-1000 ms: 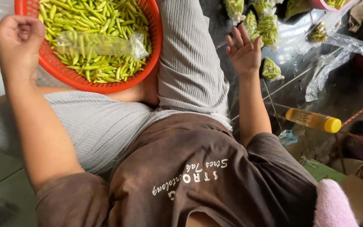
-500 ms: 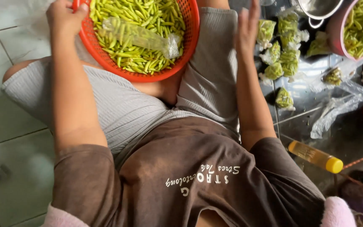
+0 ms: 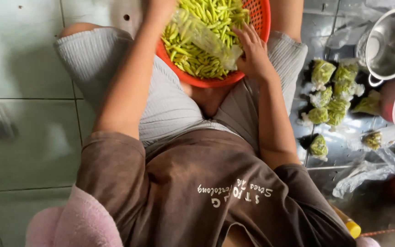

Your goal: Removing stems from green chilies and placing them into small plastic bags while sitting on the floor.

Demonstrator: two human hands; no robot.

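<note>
1. Pale green floor tiles [image 3: 24,68] lie under a seated person in ribbed grey shorts and a brown shirt, seen from above
2. On the lap rests a round orange plastic basket [image 3: 216,82], heaped with slim green chilli peppers [image 3: 197,64]
3. A clear plastic bag [image 3: 204,39] partly filled with the same peppers lies slantwise on top of the heap
4. Right hand [image 3: 252,52] rests on the basket's near right rim, fingers loosely spread, fingertips touching the lower end of the bag
5. Left hand [image 3: 161,7] reaches to the basket's far left edge; it is cut off by the top of the frame, so its grip cannot be told
6. To the right, on a wet dark floor, small tied bags of green peppers [image 3: 330,93] sit in a cluster
7. Beyond them stand a shiny steel pot [image 3: 392,43] and a pink bowl [image 3: 392,98] of more peppers
8. Crumpled clear plastic sheet [image 3: 366,171] lies nearer, well apart from the basket
</note>
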